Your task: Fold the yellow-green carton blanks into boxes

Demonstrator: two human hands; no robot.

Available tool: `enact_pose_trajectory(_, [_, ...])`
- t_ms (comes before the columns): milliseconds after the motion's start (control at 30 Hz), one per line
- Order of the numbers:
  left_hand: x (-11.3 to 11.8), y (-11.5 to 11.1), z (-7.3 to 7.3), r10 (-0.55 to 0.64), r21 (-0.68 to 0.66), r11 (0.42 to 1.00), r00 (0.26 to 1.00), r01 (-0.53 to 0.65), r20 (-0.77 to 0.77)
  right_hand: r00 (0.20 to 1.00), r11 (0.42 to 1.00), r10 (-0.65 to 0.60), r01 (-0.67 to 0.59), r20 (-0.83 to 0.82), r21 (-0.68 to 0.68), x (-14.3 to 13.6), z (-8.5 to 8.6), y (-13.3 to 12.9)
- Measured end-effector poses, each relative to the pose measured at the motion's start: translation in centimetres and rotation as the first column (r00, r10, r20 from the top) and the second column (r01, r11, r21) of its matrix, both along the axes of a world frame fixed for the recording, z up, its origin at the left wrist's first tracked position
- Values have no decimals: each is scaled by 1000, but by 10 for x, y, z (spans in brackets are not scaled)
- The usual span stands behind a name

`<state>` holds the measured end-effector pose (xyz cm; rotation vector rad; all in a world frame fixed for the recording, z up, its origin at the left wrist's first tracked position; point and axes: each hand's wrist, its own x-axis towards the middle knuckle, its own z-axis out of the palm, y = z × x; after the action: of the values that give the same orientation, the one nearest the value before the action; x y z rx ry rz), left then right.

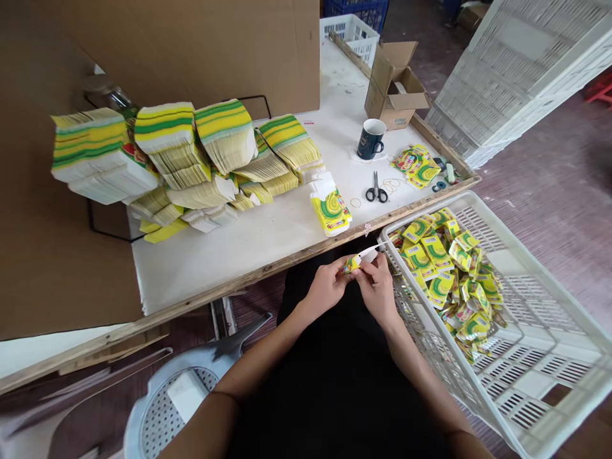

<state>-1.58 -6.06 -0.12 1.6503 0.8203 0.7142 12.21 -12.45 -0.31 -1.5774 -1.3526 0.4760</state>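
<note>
Between my two hands, in front of the table edge, is a small yellow-green carton (352,263) with white flaps raised. My left hand (327,282) grips its left end. Fingers of my right hand (377,285) close on the flap end at the right. On the table just beyond lies a small pile of flat yellow cartons (331,207). Tall stacks of flat cartons (224,134) stand at the left of the table. To my right, a white plastic crate (526,258) holds many yellow-green cartons (436,252).
Black scissors (376,189), a dark mug (371,140), rubber bands, a bundle of yellow packets (417,166) and an open cardboard box (396,89) are on the table (268,245). A grey stool (162,408) stands at lower left. Stacked white crates (516,70) rise at upper right.
</note>
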Motion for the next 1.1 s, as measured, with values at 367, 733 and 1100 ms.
enact_pose_trajectory(367, [2, 2, -2, 60, -119, 991, 998, -56, 31, 973, 990, -134, 138, -189, 11, -7, 2, -1])
enact_pose_trajectory(733, [5, 4, -19, 263, -365, 914, 943, -177, 203, 960, 985, -140, 110, -242, -134, 3, -5, 1])
enact_pose_trajectory(1100, [-7, 2, -5, 119, -244, 968, 962, -58, 245, 926, 998, 10, -35, -378, -60, 18, 3, 0])
